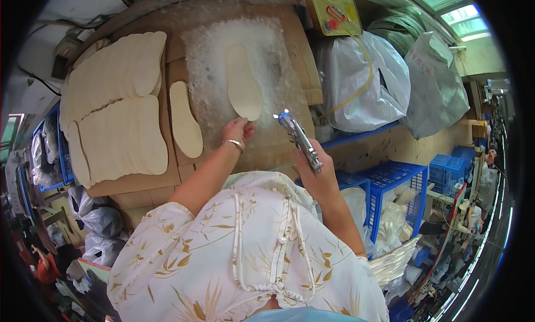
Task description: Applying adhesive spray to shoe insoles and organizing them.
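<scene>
My left hand [238, 131], with a bracelet at the wrist, has its fingers closed on the heel end of a cream insole [243, 79]. That insole lies on a whitish, residue-coated patch [203, 49] of the cardboard-covered table. In my right hand [319, 174] is a metal spray gun [300, 137], its blue-ringed nozzle aimed up and left, apart from the insole. A second insole [186, 120] lies loose on the cardboard left of the patch. Farther left, two overlapping rows of insoles are fanned out, a far row [114, 71] and a near row [122, 141].
A yellow container [332, 13] with a yellow hose [370, 71] stands at the far right of the table. White plastic sacks [362, 79] sit beside the table's right edge. Blue crates [397, 177] with bagged pieces are at my right; tied white bags [100, 222] are at my left.
</scene>
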Motion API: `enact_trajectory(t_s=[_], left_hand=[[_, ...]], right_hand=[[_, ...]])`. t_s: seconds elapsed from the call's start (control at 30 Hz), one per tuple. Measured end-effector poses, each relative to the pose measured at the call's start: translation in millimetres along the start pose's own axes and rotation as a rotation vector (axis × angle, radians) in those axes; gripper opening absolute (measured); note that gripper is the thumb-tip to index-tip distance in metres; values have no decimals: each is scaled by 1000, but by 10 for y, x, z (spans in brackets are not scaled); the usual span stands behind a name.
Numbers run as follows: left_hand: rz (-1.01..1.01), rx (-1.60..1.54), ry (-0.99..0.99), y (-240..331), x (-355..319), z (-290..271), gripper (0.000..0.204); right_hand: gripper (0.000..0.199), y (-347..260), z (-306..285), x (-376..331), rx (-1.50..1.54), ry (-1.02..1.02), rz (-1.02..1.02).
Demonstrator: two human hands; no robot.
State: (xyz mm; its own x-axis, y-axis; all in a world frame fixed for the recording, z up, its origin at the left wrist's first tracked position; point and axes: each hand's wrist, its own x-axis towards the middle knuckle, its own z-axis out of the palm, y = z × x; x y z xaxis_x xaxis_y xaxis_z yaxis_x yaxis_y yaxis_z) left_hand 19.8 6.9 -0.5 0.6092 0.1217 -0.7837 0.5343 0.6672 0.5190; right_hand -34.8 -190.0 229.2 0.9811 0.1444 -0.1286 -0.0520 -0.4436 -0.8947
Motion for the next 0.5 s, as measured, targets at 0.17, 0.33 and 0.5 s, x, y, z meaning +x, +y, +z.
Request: enact_trajectory(t_s=[0.17,0.33,0.5], left_hand=[[120,125,137,120,-187,136,26],[350,266,86,706,-594,213,26],[586,358,128,1424,-1170,-208,24]], right_hand=[[22,87,-101,-66,121,37,-18],[20,295,-241,-71,187,-33,208],[22,430,-96,85,200,-87,86]])
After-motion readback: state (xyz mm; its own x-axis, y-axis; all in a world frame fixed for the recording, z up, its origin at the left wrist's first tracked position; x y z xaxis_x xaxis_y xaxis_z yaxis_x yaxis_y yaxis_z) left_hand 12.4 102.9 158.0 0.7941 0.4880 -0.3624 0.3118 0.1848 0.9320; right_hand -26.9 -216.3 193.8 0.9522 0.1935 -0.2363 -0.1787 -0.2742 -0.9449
